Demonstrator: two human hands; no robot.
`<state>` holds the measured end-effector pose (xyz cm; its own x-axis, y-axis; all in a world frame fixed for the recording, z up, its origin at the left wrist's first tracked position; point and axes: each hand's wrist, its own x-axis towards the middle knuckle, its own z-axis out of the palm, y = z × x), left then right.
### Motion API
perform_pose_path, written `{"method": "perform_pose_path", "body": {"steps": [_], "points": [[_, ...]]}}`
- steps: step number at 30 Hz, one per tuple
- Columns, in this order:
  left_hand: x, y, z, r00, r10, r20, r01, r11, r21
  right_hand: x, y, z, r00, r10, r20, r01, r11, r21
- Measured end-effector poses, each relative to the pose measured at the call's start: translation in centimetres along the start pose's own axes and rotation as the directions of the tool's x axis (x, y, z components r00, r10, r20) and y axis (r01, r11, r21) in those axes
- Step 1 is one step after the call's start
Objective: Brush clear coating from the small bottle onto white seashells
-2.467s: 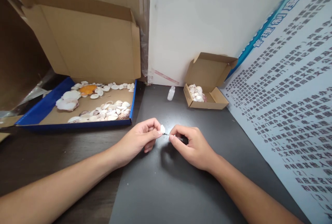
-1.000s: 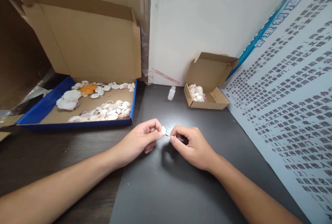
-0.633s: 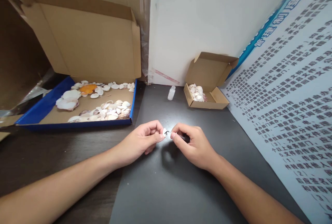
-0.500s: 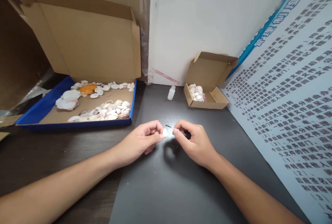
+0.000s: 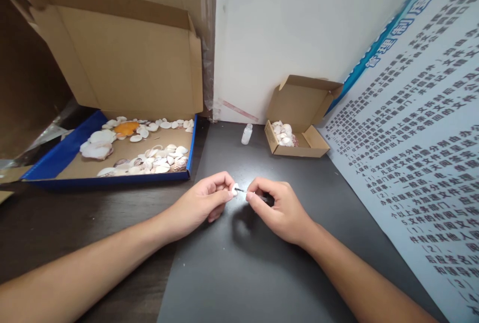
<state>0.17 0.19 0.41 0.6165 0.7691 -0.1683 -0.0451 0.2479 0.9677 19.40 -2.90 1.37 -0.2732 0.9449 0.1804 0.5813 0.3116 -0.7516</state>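
Observation:
Between thumb and fingers, my left hand (image 5: 205, 198) pinches a small white seashell (image 5: 235, 190) above the dark mat. My right hand (image 5: 279, 208) is closed on a small brush (image 5: 241, 191) with a dark tip and a thin pale stem; its black handle end is partly hidden by my fingers. The brush tip points left and meets the shell's face. Beyond my hands a small clear bottle (image 5: 246, 134) with whitish contents stands upright and uncapped on the mat.
At the left lies an open blue-edged cardboard box (image 5: 112, 179) holding many shells and an orange one (image 5: 126, 128). A smaller open cardboard box (image 5: 299, 150) with shells stands back right. A white wall (image 5: 284, 24) and a printed poster (image 5: 411, 163) border the dark mat (image 5: 224, 283).
The brush has moved left and slightly down, from just beside the shell onto its face. The shell has tilted and shifted a little left. The bottle and boxes stay put.

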Motion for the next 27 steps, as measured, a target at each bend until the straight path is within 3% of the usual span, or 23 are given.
{"method": "perform_pose_path", "body": {"steps": [5,12,16,21,27], "points": [[0.03,-0.11,-0.08,1.000,-0.030,-0.005,0.029,0.998,-0.047,-0.03,0.03,-0.02,0.996,0.088,-0.025,-0.089,0.995,-0.043],[0.08,-0.10,-0.16,0.997,-0.075,-0.008,0.074,0.992,-0.103,-0.05,0.00,-0.03,0.999,-0.006,0.041,0.007,1.000,-0.019],[0.16,-0.12,-0.05,0.997,-0.078,-0.023,0.075,0.990,-0.116,0.04,0.12,0.05,0.999,0.040,-0.012,-0.041,0.998,-0.047],[0.27,-0.13,0.05,0.996,-0.079,-0.029,0.075,0.992,-0.105,-0.06,0.12,0.08,1.000,-0.030,0.003,0.030,0.999,-0.034],[0.25,-0.07,0.09,0.997,-0.067,-0.033,0.065,0.995,-0.071,-0.11,0.04,-0.01,0.998,0.050,-0.036,-0.052,0.997,-0.060]]}}
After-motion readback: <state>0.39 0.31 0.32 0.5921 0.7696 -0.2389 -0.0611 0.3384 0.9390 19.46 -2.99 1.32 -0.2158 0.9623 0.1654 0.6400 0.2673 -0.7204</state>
